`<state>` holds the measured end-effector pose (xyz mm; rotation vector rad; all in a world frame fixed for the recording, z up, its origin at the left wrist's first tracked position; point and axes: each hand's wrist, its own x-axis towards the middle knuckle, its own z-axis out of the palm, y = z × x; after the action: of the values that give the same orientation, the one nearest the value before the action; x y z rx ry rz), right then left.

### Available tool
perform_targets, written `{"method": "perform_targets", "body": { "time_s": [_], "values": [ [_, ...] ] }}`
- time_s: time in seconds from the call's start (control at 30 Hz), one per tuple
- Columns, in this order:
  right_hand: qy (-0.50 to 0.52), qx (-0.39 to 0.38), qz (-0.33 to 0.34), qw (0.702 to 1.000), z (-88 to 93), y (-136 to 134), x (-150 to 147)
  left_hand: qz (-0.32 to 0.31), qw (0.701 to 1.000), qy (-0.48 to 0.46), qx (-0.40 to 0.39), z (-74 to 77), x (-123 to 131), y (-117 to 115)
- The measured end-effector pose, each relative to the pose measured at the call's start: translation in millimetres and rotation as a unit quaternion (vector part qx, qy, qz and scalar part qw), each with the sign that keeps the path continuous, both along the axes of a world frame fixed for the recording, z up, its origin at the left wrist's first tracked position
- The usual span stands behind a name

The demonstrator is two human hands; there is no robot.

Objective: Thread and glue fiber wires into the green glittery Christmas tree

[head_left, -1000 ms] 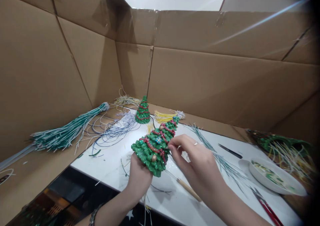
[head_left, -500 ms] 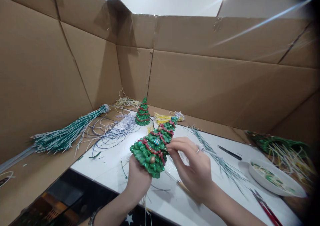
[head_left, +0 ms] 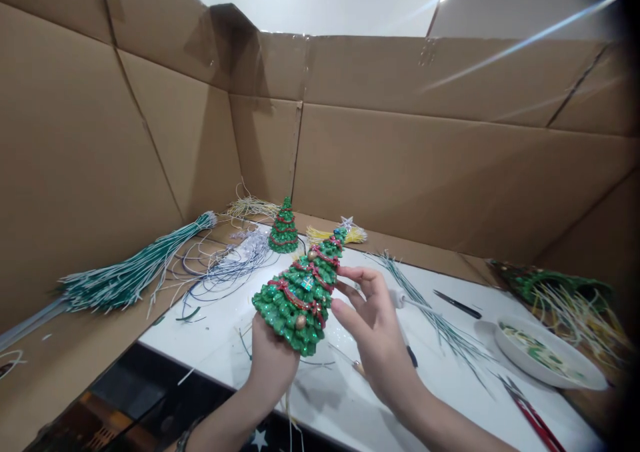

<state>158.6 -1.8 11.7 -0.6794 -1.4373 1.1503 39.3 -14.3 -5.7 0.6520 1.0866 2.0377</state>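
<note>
- Tree in hand: our left hand [head_left: 273, 365] is closed around the base of a green glittered cone-shaped Christmas tree ornament with red garlands and small beads [head_left: 300, 292], holding it tilted, tip toward the back cardboard wall [head_left: 450, 172], above the near part of the white tabletop [head_left: 220, 325].
- Our right hand [head_left: 375, 332] sits just beside the tree's right flank, fingers loosely spread and clamped on nothing; whether the fingertips touch the tree we cannot tell. A thin white-tipped stick [head_left: 415, 302] juts out behind that hand, and we cannot tell whether the hand holds it.
- Step, as we judge it: checking or fitting trim on the tree's side. The next move seems to call for a steady base grip and a fine pinch on the small piece.
- Against the earlier frames: the right-hand fingers were pinched at the tree's side and now stand opened; the tree has shifted slightly left and sits a little more upright.
- Around: a second small green tree [head_left: 284, 227] stands at the back; a bundle of green-and-white wires [head_left: 130, 272] lies left; a white oval dish of scraps [head_left: 545, 355] and red-handled pliers [head_left: 530, 412] lie right; a dark slim tool [head_left: 457, 303] lies beyond the hand.
</note>
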Motion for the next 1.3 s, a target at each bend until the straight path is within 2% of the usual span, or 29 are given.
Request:
{"method": "perform_targets", "body": {
  "time_s": [0.13,0.27,0.6,0.9,1.03,1.3],
  "values": [
    [-0.013,0.005,-0.019,1.0,2.8,1,-1,-0.004,0.999,-0.035,-0.024,-3.7,2,-1],
    [-0.016,-0.006,-0.027,0.999,4.1,-1,-1,-0.024,0.997,-0.068,0.006,-5.3,3,-1],
    [-0.014,-0.025,-0.042,0.999,4.9,2,-2,-0.03,0.997,-0.058,0.051,-5.9,0,-1],
    [0.009,-0.032,-0.015,0.999,5.6,2,-1,-0.047,0.991,-0.063,0.105,-11.3,3,-2],
    [0.031,-0.046,0.001,0.998,7.8,1,-2,-0.069,0.99,-0.053,0.111,-14.9,2,-1],
    [0.115,-0.109,0.02,0.987,2.3,-3,-10,-0.053,0.993,-0.058,0.085,-17.4,3,-3]
  ]
}}
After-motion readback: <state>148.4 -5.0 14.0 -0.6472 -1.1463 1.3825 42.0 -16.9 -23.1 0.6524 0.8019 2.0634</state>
